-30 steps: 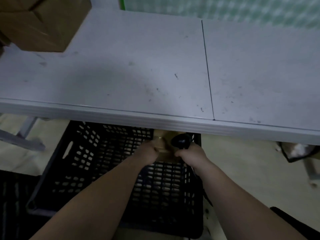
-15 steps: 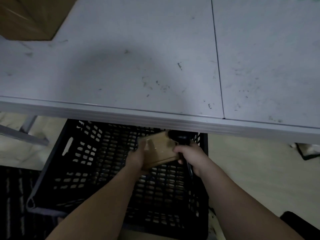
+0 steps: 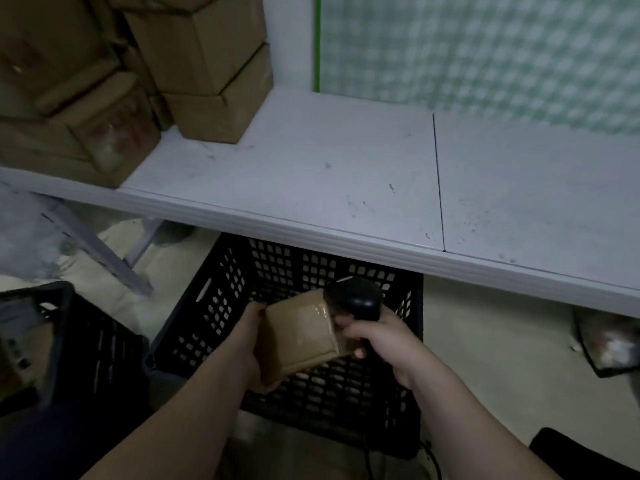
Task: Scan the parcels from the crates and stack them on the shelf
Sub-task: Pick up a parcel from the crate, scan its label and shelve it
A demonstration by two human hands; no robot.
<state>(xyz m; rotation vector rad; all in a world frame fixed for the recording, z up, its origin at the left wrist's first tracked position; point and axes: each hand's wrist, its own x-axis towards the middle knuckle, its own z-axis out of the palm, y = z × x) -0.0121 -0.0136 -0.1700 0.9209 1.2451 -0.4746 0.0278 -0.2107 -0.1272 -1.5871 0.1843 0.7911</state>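
Small brown parcel, held in left grip over black crate, right grip clasping scanner beside it: scanning step, seemingly; next calls for lifting it onto shelf.

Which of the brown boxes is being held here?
The small taped parcel above the black crate, gripped by the left hand beside the scanner in the right hand. The other boxes sit stacked on the shelf.
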